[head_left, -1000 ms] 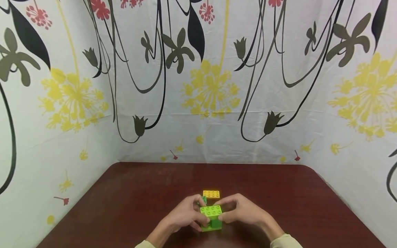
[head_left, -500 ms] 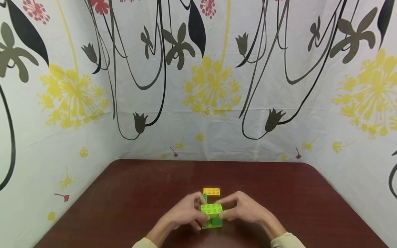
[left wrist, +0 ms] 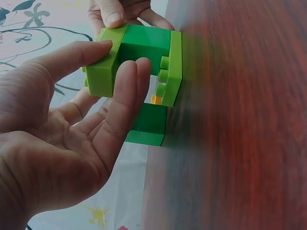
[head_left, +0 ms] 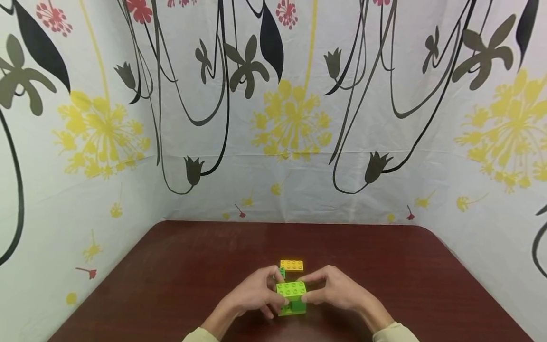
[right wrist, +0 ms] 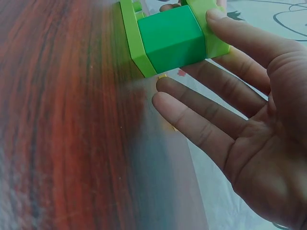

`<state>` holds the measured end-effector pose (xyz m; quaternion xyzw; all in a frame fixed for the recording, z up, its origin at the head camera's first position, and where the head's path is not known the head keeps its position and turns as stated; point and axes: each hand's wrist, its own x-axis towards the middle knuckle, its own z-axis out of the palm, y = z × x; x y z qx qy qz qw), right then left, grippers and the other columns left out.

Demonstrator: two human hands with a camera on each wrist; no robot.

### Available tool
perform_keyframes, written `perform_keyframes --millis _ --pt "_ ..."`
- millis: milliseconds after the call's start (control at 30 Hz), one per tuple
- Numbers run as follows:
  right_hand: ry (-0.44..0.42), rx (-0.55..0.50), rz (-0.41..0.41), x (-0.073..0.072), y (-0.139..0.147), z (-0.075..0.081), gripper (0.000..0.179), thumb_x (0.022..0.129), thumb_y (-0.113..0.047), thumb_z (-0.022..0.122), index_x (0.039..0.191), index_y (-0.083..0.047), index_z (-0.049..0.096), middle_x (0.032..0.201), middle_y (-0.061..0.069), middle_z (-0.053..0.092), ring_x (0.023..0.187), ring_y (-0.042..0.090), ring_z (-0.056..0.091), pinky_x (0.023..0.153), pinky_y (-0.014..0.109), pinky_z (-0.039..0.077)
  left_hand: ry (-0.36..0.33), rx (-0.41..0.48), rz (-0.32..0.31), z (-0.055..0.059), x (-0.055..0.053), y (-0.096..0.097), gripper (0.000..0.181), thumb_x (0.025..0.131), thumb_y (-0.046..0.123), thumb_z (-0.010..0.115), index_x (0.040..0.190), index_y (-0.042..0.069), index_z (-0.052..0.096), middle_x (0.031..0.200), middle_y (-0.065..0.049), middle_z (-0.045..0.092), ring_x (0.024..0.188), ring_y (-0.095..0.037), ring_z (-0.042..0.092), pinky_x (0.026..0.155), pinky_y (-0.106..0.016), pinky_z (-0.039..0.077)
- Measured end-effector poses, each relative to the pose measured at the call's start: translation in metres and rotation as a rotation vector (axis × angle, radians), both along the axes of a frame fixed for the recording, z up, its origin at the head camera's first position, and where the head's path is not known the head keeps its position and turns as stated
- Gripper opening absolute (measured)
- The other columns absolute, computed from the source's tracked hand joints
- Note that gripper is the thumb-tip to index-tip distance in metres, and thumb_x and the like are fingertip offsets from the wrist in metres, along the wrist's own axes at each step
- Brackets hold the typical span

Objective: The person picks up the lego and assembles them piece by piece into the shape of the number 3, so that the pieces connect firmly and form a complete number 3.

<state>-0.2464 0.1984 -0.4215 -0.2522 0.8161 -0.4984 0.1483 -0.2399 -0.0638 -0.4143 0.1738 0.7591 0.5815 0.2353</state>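
A small stack of toy building bricks stands on the dark red-brown table, between both hands. Its top is a lime brick (head_left: 291, 289) with studs; under its right part sits a darker green brick (right wrist: 172, 40), and a thin lime plate (left wrist: 175, 72) forms the base. My left hand (head_left: 258, 290) pinches the top brick's left end, thumb in front and index finger behind; its lower fingers stretch loosely beside the stack. From the other side, my right hand (head_left: 338, 288) holds the same brick's right end, thumb in front, with its lower fingers extended below.
Just behind the stack lies a yellow plate (head_left: 292, 265) with studs. Another green brick (head_left: 282, 272) stands behind the left fingers, mostly hidden in the head view. The table (head_left: 192, 266) meets a flower-printed white cloth (head_left: 290, 190) at the back and sides.
The head view has shifted slightly up and down. Both hands keep their hold on the top lime brick, and the stack stays in place.
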Motion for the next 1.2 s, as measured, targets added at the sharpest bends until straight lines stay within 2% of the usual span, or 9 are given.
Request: perform_keyframes --millis 133,300,433,533,600,733,1000,1200 --pt "0.004 0.001 -0.003 0.001 0.0 0.0 0.033 0.092 -0.023 0.083 0.123 -0.013 0.079 0.124 0.012 0.077 0.086 0.018 0.075 0.072 0.031 0.064 0.032 -0.024 -0.006 0.001 0.0 0.0 0.028 0.088 0.005 0.079 0.106 0.007 0.058 0.086 -0.014 0.073 0.065 -0.02 0.072 0.049 -0.029 0.058" --pt "-0.019 -0.011 -0.004 0.002 0.0 -0.001 0.033 0.092 -0.022 0.083 0.123 -0.012 0.079 0.126 0.014 0.076 0.088 0.019 0.076 0.073 0.034 0.065 0.145 -0.088 0.013 0.007 -0.001 -0.007 0.025 0.09 0.014 0.083 0.108 0.007 0.067 0.089 -0.009 0.071 0.071 -0.023 0.072 0.052 -0.035 0.059" --pt "-0.018 -0.017 -0.008 0.002 -0.001 -0.001 0.032 0.092 -0.022 0.083 0.123 -0.011 0.079 0.131 0.019 0.073 0.089 0.02 0.076 0.073 0.038 0.066 0.268 -0.137 0.124 0.011 -0.008 -0.015 0.025 0.094 0.024 0.08 0.111 0.008 0.072 0.094 -0.004 0.071 0.077 -0.023 0.068 0.057 -0.038 0.059" --pt "-0.013 -0.02 -0.013 0.002 -0.001 0.0 0.032 0.092 -0.022 0.083 0.122 -0.01 0.079 0.132 0.02 0.072 0.091 0.019 0.076 0.072 0.039 0.066 0.349 -0.173 0.21 0.011 -0.016 -0.019 0.025 0.093 0.02 0.08 0.113 0.007 0.074 0.102 -0.007 0.072 0.084 -0.023 0.068 0.063 -0.038 0.059" --pt "-0.012 -0.02 -0.019 0.002 -0.002 -0.001 0.033 0.092 -0.022 0.083 0.122 -0.01 0.079 0.131 0.019 0.073 0.092 0.018 0.075 0.072 0.038 0.066 0.378 -0.206 0.226 0.008 -0.02 -0.02 0.027 0.091 0.016 0.081 0.115 0.005 0.074 0.109 -0.009 0.072 0.091 -0.022 0.068 0.07 -0.039 0.059" --pt "-0.024 -0.023 -0.025 0.002 -0.001 -0.002 0.035 0.092 -0.022 0.083 0.124 -0.009 0.078 0.13 0.017 0.073 0.092 0.016 0.074 0.071 0.037 0.066 0.399 -0.257 0.202 0.002 -0.027 -0.018 0.034 0.088 0.013 0.083 0.12 0.003 0.074 0.116 -0.013 0.072 0.099 -0.022 0.066 0.079 -0.04 0.057" --pt "-0.031 -0.033 -0.017 0.003 0.001 -0.002 0.038 0.093 -0.021 0.082 0.127 -0.006 0.076 0.129 0.017 0.074 0.09 0.015 0.075 0.07 0.038 0.066 0.388 -0.274 0.178 -0.008 -0.034 -0.013 0.038 0.086 0.01 0.085 0.123 0.003 0.074 0.114 -0.012 0.072 0.093 -0.019 0.064 0.078 -0.04 0.056" --pt "-0.021 -0.03 -0.017 0.003 0.0 -0.002 0.038 0.093 -0.021 0.082 0.127 -0.005 0.076 0.127 0.015 0.075 0.089 0.015 0.075 0.07 0.038 0.066 0.418 -0.297 0.177 -0.013 -0.037 -0.011 0.036 0.086 0.008 0.085 0.121 0.003 0.075 0.11 -0.01 0.073 0.096 -0.024 0.067 0.078 -0.043 0.057"
